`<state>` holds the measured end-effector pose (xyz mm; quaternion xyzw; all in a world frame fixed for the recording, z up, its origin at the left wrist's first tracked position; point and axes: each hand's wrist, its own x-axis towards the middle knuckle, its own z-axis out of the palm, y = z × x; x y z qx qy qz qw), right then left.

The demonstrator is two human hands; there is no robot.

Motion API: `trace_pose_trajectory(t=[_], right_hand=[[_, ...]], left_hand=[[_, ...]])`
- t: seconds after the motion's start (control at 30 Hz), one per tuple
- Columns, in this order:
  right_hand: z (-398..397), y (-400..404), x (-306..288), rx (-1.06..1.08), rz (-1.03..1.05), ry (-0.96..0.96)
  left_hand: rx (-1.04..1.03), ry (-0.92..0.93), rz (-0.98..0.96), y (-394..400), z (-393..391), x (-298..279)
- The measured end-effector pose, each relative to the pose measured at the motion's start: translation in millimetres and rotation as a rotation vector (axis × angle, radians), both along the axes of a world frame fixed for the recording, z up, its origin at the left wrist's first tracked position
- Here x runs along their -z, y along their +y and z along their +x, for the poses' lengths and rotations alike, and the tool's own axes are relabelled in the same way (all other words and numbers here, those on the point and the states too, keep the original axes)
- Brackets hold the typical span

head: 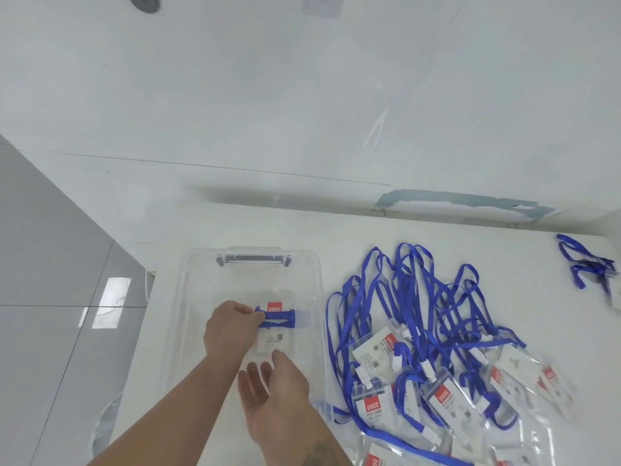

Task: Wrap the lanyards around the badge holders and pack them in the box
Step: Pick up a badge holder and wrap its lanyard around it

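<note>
A: Box (188,297) of clear plastic sits on the white table (470,237), its grey handle (253,259) at the far end. Inside lies one badge holder (275,326) with a red label, its blue lanyard wound across the middle.

B: And the hands?

A: The left hand (228,331) reaches into the box and pinches the wrapped holder at its left edge, fingers closed on the blue band. The right hand (274,395) hovers just near the holder's lower end, palm turned up, fingers loosely spread, gripping nothing.

B: What lies beside the box?

A: To its right, a heap of unwrapped badge holders (440,398) with tangled blue lanyards (413,297) spread over the table. Well apart, near the right edge, another blue bundle (588,264) shows, too blurred to tell more
</note>
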<state>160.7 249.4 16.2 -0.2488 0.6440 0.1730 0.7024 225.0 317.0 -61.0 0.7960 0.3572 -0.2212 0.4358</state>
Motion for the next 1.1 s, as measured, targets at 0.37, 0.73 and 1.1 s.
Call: trace_pose_trajectory(t=[0.37,0.73,1.1], right_hand=[[-38.5,-92.6,-113.3,-0.086,0.129,-0.396],[-58.2,-274.9,-110.2,-0.200,-0.247,-0.538],[-43.2,-340.3,-23.9,-0.927,-0.709,-0.520]], left_hand=[[-0.156,-0.347,-0.075,-23.2,-9.9,-82.1],[-0.084,-0.595,-0.184,-139.8,-45.4,-165.2],[0.054,-0.276,-0.213,-229.8,-96.2,-85.9]])
